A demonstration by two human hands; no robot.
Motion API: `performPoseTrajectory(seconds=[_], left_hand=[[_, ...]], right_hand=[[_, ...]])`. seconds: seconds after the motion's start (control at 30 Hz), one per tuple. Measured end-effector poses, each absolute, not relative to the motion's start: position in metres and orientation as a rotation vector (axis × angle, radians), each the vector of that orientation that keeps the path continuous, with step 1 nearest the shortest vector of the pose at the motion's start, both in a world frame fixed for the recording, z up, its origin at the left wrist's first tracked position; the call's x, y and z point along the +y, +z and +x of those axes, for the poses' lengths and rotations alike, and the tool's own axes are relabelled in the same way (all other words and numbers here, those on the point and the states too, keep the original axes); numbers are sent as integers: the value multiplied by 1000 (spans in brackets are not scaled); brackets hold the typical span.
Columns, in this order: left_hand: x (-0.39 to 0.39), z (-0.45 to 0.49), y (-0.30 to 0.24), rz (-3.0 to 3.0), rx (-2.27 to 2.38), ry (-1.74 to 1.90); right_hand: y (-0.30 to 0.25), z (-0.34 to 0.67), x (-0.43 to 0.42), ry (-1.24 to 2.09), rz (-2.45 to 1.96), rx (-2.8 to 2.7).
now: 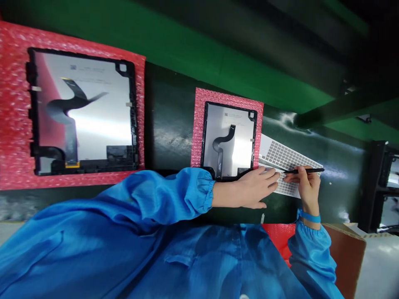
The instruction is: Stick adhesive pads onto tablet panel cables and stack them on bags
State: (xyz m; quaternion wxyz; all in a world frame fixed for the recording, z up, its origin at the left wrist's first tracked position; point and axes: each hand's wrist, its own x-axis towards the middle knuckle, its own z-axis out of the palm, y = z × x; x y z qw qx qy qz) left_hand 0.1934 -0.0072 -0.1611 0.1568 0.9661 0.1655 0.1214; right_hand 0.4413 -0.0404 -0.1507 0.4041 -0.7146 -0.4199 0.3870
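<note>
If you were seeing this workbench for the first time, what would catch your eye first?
Two display panels lying on red bubble wrap stand out, the left panel at the far left and the centre panel mid-picture, each with a dark flex cable curving across its silvery back. Just right of the centre panel, the left hand rests on a white label sheet, while the right hand holds a thin black tool over it.

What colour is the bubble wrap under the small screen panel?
Red; the bubble wrap shows best in the head view.
</note>
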Motion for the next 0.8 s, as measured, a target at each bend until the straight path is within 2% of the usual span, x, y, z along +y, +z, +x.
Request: performPoseTrajectory(seconds=[0.37,0.5,0.6,0.8], left_hand=[[-8,193,-158,2772,486,359],[-15,166,-138,2720,496,412],[-14,136,-131,2699,665,320],[23,87,-147,2736,1025,175]], right_hand=[[-147,451,-27,1042,-1699,-979],[-133,402,-3,1075,-1594,-1000],[-130,346,23,1128,-1537,-1097],[-143,248,77,1241,-1484,-1268]])
